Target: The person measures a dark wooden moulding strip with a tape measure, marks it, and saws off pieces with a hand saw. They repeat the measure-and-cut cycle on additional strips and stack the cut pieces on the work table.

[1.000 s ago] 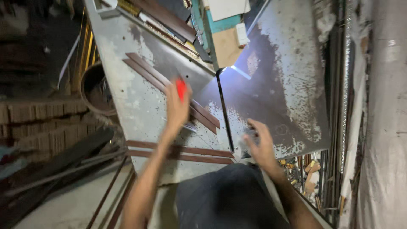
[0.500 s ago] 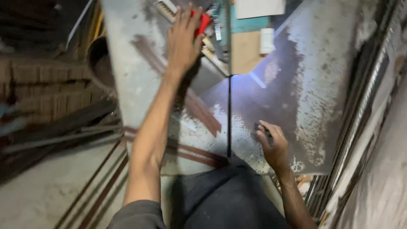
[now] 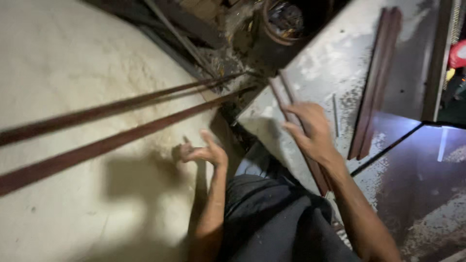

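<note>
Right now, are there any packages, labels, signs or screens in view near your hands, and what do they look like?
None that can be made out: no package, label, sign or screen shows.
Red object: cut off at the right edge, rounded, red; too little shows to tell its kind.
Right hand: open over rusty metal strips on the grey bench.
Left hand: open, empty.

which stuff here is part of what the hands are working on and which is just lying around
In hand:
- right hand on the rusty bars at the metal table edge
- left hand, open, holding nothing, near the long bars over the floor

Lying about:
- paired bars on the table
- round bin
- red object
</note>
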`<state>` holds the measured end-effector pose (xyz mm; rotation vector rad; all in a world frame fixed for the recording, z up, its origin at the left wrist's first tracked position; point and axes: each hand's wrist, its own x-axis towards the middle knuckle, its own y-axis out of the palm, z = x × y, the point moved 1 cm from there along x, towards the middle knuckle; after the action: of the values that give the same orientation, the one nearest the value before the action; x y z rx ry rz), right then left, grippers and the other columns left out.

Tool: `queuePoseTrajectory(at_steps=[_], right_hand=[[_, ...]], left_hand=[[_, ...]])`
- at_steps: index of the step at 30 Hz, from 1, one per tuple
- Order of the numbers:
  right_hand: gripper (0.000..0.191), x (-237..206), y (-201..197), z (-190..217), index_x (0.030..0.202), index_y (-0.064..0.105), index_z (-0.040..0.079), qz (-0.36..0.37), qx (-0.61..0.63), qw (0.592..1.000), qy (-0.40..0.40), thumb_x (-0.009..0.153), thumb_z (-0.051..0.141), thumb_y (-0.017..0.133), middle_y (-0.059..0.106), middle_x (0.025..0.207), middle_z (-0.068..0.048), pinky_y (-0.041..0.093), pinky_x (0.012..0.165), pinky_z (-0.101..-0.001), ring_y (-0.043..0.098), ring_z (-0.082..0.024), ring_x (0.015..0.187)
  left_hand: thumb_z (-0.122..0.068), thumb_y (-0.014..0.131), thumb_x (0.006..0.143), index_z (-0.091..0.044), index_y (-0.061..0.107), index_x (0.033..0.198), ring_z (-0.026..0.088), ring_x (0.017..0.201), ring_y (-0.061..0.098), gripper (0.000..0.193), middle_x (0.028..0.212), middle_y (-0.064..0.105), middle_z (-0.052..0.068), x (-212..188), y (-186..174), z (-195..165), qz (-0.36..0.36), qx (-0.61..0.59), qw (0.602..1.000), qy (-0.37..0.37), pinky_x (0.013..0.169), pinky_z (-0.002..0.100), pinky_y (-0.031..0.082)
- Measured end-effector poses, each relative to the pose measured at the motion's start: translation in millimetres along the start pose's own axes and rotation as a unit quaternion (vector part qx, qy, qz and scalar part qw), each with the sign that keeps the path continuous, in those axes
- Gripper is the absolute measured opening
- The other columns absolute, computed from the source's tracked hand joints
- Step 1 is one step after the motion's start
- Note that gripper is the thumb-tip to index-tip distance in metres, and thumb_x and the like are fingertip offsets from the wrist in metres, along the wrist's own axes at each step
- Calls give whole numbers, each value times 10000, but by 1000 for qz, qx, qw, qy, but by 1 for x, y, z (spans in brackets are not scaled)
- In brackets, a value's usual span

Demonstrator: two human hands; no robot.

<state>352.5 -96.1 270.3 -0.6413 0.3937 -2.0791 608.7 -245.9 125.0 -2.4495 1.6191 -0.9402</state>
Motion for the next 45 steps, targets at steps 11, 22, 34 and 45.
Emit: queuePoseTrajectory(at_steps=[11,22,34,45], right_hand=[[252,5,109,86,1176,723,55,181,89,979,-4,1008,232,659,745,1114,-109,482,955,-417,661,-289,1050],[242,-123,-13,65,1168,715,46,15,46,982,185,1026,224,633,726,1091,-110,505,940,-415,664,-296,1036],[444,-225,-32,129,1303,661,-9,-132,9,986,100,1008,322,651,685,1167,-176,474,971,-441,629,-342,1091],[516,-383,-163,114,852,801,144,-307,-383,853,178,909,637,659,666,584,23,463,440,-231,561,-98,430]], left_hand=[[-452,724,1002,30,456,1433,410,1380,397,700,1439,408,276,91,13,5,-75,132,987,-54,1115,598,360],[-452,485,1128,-58,719,1154,375,1363,530,458,1366,611,177,116,-22,-86,-92,-57,991,83,1183,538,357],[-532,432,1133,-94,716,1138,363,1382,542,522,1353,658,135,0,-101,-331,163,-197,885,389,1196,484,302],[-605,384,1138,-126,715,1122,353,1401,553,582,1342,702,96,-43,-32,-327,301,-20,679,669,1208,435,252]])
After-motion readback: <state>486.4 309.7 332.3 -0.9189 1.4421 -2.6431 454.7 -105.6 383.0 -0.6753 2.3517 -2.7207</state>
